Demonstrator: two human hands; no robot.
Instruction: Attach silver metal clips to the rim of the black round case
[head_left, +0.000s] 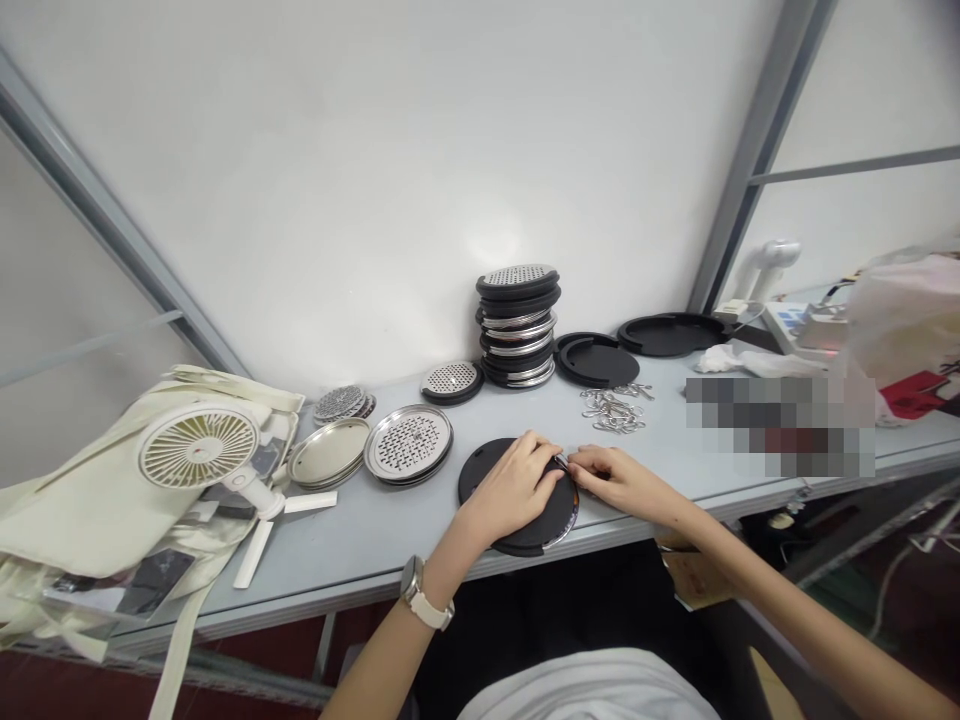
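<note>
Grey bench (405, 525) against a plain white wall (337, 200), and from the head cam the black disc (546, 512) sits right at the front edge, round so no real long axis to speak of. Left hand (516, 482) is draped over it with the thumb and fingertips reaching the right rim, can't tell if it's actually gripping, while the right hand (609, 478) looks pinched on a small metal bit (561, 461) there, which lies just left of its fingertips. Clips (616, 411) are piled behind, nearer the right hand, with the tall stack (519, 325) farther back by the wall.
</note>
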